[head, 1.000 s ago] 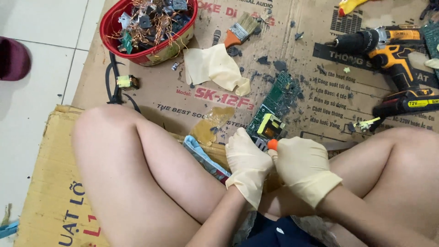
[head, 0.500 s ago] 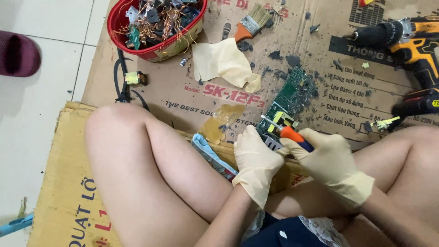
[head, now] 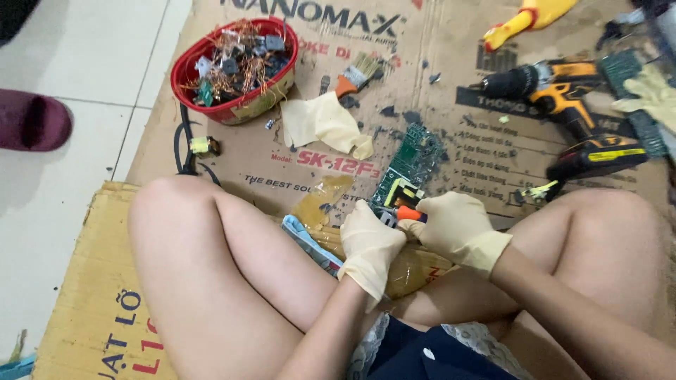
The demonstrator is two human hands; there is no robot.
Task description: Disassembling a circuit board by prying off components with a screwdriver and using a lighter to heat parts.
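Note:
I sit cross-legged on flattened cardboard (head: pixel 296 169). Both hands wear cream latex gloves. My left hand (head: pixel 370 243) pinches the near edge of a green circuit board (head: pixel 412 165) that lies on the cardboard between my knees. My right hand (head: pixel 454 229) is closed on a tool with an orange handle (head: pixel 408 213), whose tip rests at the board's near end beside a yellow component (head: pixel 403 191). A blue-and-white strip (head: pixel 310 243) lies by my left shin.
A red bowl (head: pixel 184 70) of pulled components and copper wire stands far left. A loose cream glove (head: pixel 324 123), a small brush (head: pixel 355 74), a black-and-orange cordless drill (head: pixel 563 105), a yellow rubber toy (head: pixel 524 17) and dark chips lie around. A maroon slipper (head: pixel 32 123) rests on the tiles.
My view has shifted a little. My hands stay on the board's near end, with the right hand drawn slightly back and the orange-handled tool turned lower against the board.

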